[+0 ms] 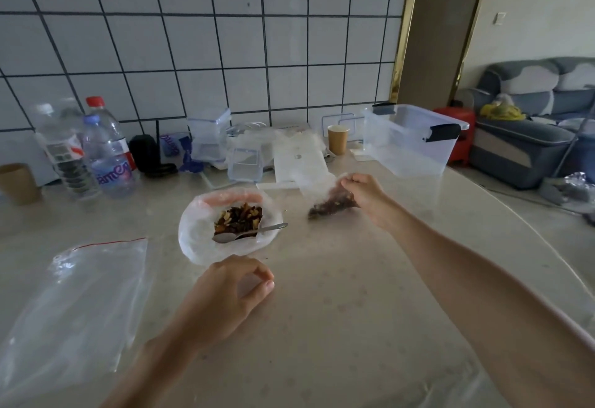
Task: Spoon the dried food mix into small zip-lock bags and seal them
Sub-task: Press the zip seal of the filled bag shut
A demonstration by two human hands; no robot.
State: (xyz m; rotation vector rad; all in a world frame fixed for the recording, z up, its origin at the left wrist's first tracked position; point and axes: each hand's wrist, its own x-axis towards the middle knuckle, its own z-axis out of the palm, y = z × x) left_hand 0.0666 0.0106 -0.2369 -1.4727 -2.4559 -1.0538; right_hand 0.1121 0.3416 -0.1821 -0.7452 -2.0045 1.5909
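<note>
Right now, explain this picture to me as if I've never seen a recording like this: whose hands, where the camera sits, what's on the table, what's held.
One picture, from a camera worn on a person's head, looking down at their own bare hands. The right hand pinches a small filled bag of dried mix above the table. The left hand hovers, fingers loosely curled, holding nothing. A spoon rests in the open bag of mix. An empty zip-lock bag lies left; bottles and a clear tub stand behind.

Dim, soft light; wide-angle bending at edges; slight blur; faint shadows.
</note>
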